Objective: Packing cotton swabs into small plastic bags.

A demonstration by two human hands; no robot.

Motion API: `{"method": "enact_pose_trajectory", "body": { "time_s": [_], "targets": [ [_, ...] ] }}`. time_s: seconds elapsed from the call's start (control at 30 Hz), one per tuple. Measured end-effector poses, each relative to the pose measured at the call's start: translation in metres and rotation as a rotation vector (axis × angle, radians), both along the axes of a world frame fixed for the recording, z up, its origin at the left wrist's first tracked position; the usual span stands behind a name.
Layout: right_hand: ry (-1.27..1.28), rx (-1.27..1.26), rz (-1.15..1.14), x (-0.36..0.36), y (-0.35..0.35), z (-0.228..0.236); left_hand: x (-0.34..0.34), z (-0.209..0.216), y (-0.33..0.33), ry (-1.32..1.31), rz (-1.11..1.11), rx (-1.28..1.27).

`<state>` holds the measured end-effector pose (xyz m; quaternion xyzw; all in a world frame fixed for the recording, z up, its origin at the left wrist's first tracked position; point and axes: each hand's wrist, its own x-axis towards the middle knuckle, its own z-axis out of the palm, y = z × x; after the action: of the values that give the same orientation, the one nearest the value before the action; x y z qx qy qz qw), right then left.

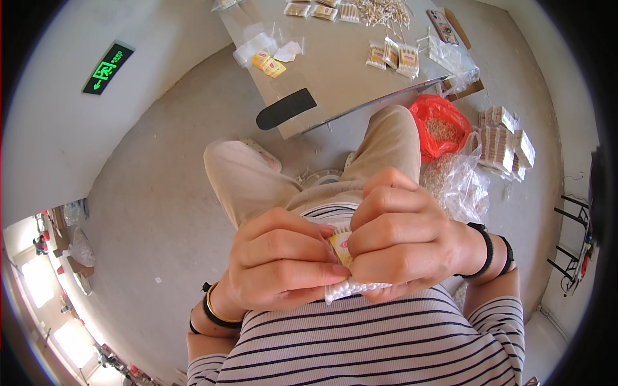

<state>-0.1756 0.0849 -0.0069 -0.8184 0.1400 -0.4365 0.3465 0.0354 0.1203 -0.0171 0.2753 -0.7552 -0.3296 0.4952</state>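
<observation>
Close to my striped shirt, both hands grip one small clear pack of cotton swabs (341, 291) with a yellow label in it. My left hand (280, 260) pinches its left side, fingers bent and thumb pressed against the wrapper. On the other side my right hand (402, 238) has its fingers curled over the pack, covering much of it. White cotton tips show through the film at the end nearest my body. The fingertips of both hands almost meet over the label.
Ahead stands a table (347, 96) with filled swab packs (394, 56), loose swabs (386, 13), yellow cards (267, 64) and a phone (442, 27). Right of my legs are a red bag of swabs (441, 128), a clear bag (457, 186) and stacked packs (502, 145).
</observation>
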Motion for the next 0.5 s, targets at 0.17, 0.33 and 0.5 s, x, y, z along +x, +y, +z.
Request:
{"method": "enact_pose_trajectory", "body": {
  "time_s": [0.17, 0.33, 0.5],
  "targets": [
    [-0.009, 0.015, -0.061, -0.0008, 0.0025, 0.0007, 0.0002, -0.0012, 0.0005, -0.005, 0.055, -0.079],
    [-0.014, 0.011, -0.128, -0.0005, 0.0065, 0.0001, 0.0016, 0.0003, 0.0012, -0.025, 0.047, -0.075],
    [0.025, 0.057, -0.125, -0.0040, 0.0071, 0.0002, 0.0013, -0.0013, 0.0042, 0.078, 0.038, 0.112]
  ]
}}
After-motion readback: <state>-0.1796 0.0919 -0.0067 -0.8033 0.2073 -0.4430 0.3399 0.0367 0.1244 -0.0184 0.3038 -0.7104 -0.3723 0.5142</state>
